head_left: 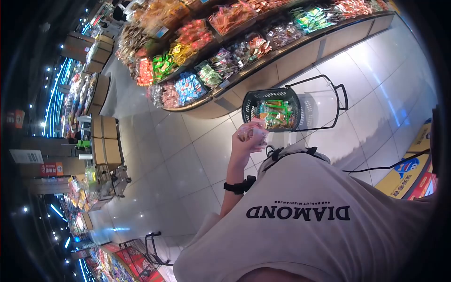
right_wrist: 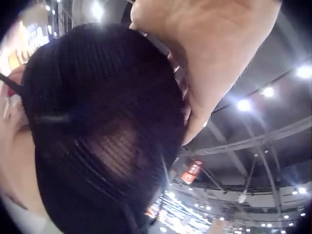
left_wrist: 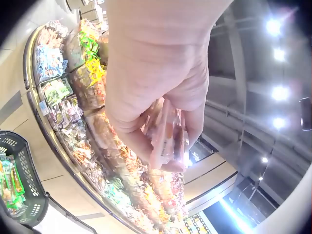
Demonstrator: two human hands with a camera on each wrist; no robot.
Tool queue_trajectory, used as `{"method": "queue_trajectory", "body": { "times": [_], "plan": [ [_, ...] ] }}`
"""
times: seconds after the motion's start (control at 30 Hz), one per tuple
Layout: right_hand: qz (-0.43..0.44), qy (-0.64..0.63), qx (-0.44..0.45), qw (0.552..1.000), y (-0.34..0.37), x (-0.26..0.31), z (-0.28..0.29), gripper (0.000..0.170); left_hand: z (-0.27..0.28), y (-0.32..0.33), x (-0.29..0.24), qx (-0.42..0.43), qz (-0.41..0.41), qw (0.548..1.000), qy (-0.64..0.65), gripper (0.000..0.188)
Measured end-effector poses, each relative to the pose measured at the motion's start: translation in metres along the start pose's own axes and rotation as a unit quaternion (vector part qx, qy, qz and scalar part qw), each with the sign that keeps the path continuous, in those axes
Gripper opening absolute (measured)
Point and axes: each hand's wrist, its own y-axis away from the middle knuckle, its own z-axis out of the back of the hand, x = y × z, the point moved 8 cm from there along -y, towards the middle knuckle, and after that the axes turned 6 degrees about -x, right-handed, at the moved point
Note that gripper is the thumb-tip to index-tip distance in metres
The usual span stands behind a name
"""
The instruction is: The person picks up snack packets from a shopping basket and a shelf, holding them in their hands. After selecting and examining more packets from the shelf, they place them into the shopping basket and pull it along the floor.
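My left hand [head_left: 245,141] is held up in front of the shirt in the head view, its fingers curled round some small clear, pinkish packets [left_wrist: 168,134]. Just beyond it, a dark green basket [head_left: 296,113] stands on the floor, holding green and orange packets [head_left: 276,114]. In the right wrist view my right hand [right_wrist: 209,53] is raised beside a large, round, dark ribbed thing [right_wrist: 97,107], possibly headwear. That thing hides most of its fingers, so their grip cannot be made out. The head view does not show the right hand.
A curved display counter [head_left: 263,68] full of coloured packets runs behind the basket. The basket's long black handle [head_left: 346,96] extends right over the tiled floor [head_left: 192,145]. More shelving stands at the left, a cart [head_left: 152,249] at the lower left, and yellow boxes [head_left: 401,181] at the right.
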Motion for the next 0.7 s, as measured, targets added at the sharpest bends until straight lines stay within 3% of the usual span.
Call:
{"method": "queue_trajectory", "body": {
  "times": [0.1, 0.27, 0.37, 0.57, 0.63, 0.7],
  "plan": [
    [0.016, -0.006, 0.02, 1.0, -0.018, 0.03, -0.006, 0.039, 0.006, -0.001, 0.009, -0.013, -0.008, 1.0, -0.004, 0.051],
    [0.067, -0.016, 0.096, 0.993, -0.108, 0.113, -0.06, 0.038, 0.01, 0.005, 0.007, -0.024, 0.004, 0.999, 0.029, 0.028],
    [0.116, -0.039, 0.136, 0.983, -0.164, 0.166, -0.101, 0.037, 0.005, 0.004, -0.007, 0.006, -0.006, 0.999, 0.042, 0.031],
    [0.211, -0.101, 0.199, 0.952, -0.241, 0.26, -0.184, 0.036, 0.015, -0.002, -0.007, -0.011, 0.008, 1.0, 0.013, 0.038],
    [0.252, -0.126, 0.217, 0.935, -0.258, 0.303, -0.215, 0.036, 0.016, -0.009, -0.01, 0.019, -0.024, 0.999, 0.025, 0.042],
    [0.255, -0.145, 0.225, 0.929, -0.253, 0.304, -0.228, 0.035, 0.015, -0.003, -0.009, 0.002, 0.004, 1.0, 0.027, 0.041]
  ]
}}
